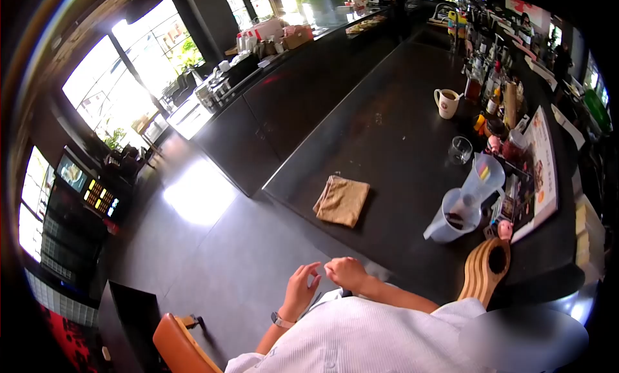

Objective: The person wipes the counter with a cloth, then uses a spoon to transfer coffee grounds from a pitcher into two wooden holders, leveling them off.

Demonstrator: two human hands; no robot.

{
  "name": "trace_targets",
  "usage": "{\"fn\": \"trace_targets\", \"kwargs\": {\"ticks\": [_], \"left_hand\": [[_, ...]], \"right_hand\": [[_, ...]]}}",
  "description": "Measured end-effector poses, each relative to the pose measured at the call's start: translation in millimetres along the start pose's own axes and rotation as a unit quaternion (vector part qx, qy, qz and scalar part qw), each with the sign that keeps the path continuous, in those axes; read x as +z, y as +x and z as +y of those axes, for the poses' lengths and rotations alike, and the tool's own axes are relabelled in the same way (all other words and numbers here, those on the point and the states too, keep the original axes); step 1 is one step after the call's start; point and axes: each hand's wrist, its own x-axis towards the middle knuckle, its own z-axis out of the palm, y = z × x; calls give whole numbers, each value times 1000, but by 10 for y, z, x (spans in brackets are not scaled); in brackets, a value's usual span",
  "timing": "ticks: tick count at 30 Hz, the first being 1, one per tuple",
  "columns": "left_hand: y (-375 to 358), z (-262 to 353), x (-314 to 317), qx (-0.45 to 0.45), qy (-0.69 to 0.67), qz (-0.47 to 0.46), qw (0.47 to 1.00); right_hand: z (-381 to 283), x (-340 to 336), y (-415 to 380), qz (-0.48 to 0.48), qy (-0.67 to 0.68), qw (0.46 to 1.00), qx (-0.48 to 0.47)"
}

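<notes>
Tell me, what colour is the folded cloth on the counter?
The cloth is tan, seen in the head view.

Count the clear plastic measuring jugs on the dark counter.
2: one jug near the wooden board, the other jug just behind it. More may hide among the clutter at the far right.

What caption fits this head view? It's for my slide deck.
Both hands, left and right, meet empty near the dark counter, short of a folded cloth.
</notes>
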Motion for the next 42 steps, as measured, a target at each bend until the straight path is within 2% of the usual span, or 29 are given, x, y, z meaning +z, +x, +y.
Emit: {"fn": "trace_targets", "kwargs": {"ticks": [2, 3, 6, 9, 14, 16, 19, 21, 23, 24, 27, 28, 29, 31, 35, 37, 41, 42], "left_hand": [[-50, -6, -9, -6, -8, 10, 1000], [408, -133, 133, -20, -26, -7, 999], [672, -270, 195, -41, -52, -57, 996], [979, -401, 252, -12, -60, -126, 990], [1641, -670, 349, 99, -60, -213, 970], [1935, -717, 352, 109, -55, -267, 956], [2321, -864, 366, 169, -61, -311, 933], [2522, -1012, 311, 197, -77, -344, 915], [2728, -1148, 249, 232, -77, -367, 897], [2820, -1213, 195, 233, -81, -383, 890], [3109, -1362, 75, 263, -91, -389, 878], [3164, -1453, 89, 269, -85, -379, 882], [3221, -1503, 52, 257, -72, -387, 883], [3328, -1610, 15, 242, -76, -383, 888], [3451, -1803, 102, 210, -83, -360, 905], [3452, -1884, 250, 182, -117, -345, 914], [3405, -1806, 520, 184, -131, -262, 938], [3382, -1772, 568, 158, -138, -265, 941]], "right_hand": [[-8, 84, -126, 17, 25, 1000, 8], [301, -50, 170, 11, 40, 999, 18], [401, -70, 260, 42, 102, 993, 36], [569, -147, 337, 81, 119, 987, 78], [720, -230, 534, 149, 122, 972, 132], [737, -228, 658, 221, 123, 956, 148], [697, -156, 918, 303, 110, 925, 199], [667, -122, 1167, 326, 82, 913, 230], [674, -85, 1419, 341, -3, 914, 221], [698, -32, 1554, 342, -32, 907, 245], [754, 72, 1883, 248, -118, 901, 337], [835, 164, 1989, 241, -107, 888, 377], [921, 217, 2033, 221, -173, 878, 386], [924, 202, 2170, 179, -205, 866, 419], [860, 33, 2220, 115, -143, 874, 449], [877, 10, 2187, 89, -162, 883, 431], [902, 43, 2174, 97, -159, 886, 424], [906, 40, 2179, 115, -142, 888, 422]]}}
